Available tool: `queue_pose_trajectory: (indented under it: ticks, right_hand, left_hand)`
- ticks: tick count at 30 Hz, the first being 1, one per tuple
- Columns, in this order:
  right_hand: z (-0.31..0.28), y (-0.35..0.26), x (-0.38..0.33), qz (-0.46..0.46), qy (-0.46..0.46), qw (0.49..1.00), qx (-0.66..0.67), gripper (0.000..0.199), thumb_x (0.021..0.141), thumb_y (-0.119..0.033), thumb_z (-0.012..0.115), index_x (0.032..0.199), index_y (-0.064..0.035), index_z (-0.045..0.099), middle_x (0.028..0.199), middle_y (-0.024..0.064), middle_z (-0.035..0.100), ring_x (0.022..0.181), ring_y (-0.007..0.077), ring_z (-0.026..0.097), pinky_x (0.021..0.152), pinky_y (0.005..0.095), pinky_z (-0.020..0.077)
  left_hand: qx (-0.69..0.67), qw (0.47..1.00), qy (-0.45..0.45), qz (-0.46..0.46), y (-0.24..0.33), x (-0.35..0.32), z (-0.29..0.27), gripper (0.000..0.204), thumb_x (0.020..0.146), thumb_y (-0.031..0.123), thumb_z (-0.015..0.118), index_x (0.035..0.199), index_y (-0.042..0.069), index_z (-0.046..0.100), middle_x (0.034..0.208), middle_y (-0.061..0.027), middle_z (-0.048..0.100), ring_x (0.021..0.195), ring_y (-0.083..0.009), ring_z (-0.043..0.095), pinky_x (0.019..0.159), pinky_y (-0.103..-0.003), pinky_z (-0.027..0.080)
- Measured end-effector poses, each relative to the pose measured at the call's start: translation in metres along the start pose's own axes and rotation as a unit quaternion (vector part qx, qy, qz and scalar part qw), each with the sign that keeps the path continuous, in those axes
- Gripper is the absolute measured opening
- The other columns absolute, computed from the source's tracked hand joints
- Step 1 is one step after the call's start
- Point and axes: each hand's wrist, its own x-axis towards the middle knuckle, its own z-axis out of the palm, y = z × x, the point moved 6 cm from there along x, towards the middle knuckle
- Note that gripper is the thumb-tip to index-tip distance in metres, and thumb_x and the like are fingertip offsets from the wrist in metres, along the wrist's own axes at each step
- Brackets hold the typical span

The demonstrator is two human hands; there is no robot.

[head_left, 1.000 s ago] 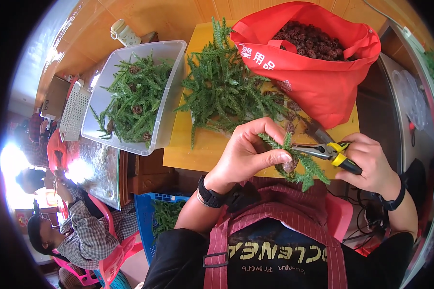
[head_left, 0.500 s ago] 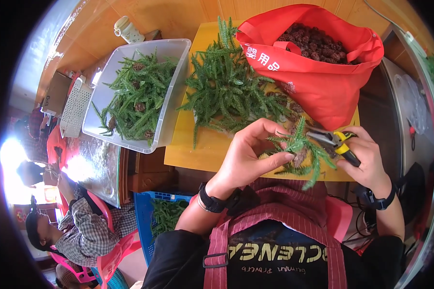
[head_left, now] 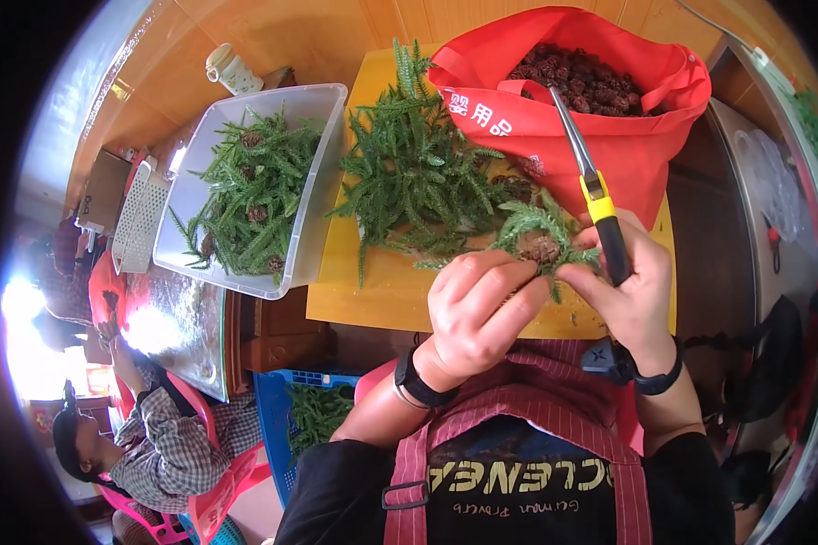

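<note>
Here we hold a green sprig (head_left: 543,238) with a brown cone at its centre, just above the near edge of the yellow board (head_left: 373,291). Our left hand (head_left: 478,309) curls its fingers closed around the sprig's near side. Our right hand (head_left: 629,291) pinches the sprig's right edge with thumb and forefinger while its other fingers grip the pliers (head_left: 591,186), tips pointing up over the red bag (head_left: 627,136) of cones. Loose sprigs (head_left: 418,173) lie heaped on the board; a clear tub (head_left: 318,209) of more sits left.
</note>
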Motion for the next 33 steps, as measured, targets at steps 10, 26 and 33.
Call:
queue_pose_trajectory:
  ticks: [10, 26, 33]
  right_hand:
    - [0.012, 0.033, -0.006, 0.192, -0.008, 0.964, 0.182, 0.011, 0.072, 0.003, 0.068, 0.076, -0.0012, 0.058, 0.058, -0.0069, 0.041, 0.054, 0.0, 0.037, 0.052, 0.0171, 0.0325]
    - [0.009, 0.016, -0.011, 0.023, -0.044, 0.992, 0.117, 0.015, 0.07, 0.005, 0.068, 0.081, 0.0003, 0.059, 0.073, 0.0003, 0.055, 0.093, 0.0122, 0.052, 0.078, 0.028, 0.0402]
    - [0.014, 0.015, -0.01, 0.056, -0.031, 0.995, 0.081, 0.014, 0.068, 0.001, 0.071, 0.078, -0.0027, 0.062, 0.075, 0.0008, 0.053, 0.053, 0.0042, 0.038, 0.051, 0.0203, 0.0332]
  left_hand:
    - [-0.12, 0.988, -0.07, -0.07, -0.014, -0.001, 0.005, 0.054, 0.055, 0.034, 0.08, 0.096, 0.005, 0.06, 0.092, -0.0083, 0.057, 0.085, -0.0244, 0.054, 0.073, -0.037, 0.045]
    - [-0.353, 0.823, -0.15, -0.418, -0.051, -0.025, 0.023, 0.028, 0.077, 0.005, 0.07, 0.101, 0.0, 0.056, 0.087, -0.0028, 0.06, 0.08, -0.0059, 0.053, 0.071, -0.022, 0.045]
    - [-0.352, 0.826, -0.121, -0.422, -0.051, -0.027, 0.025, 0.027, 0.074, 0.009, 0.073, 0.096, 0.002, 0.057, 0.081, -0.0017, 0.06, 0.075, -0.0059, 0.053, 0.067, -0.022, 0.045]
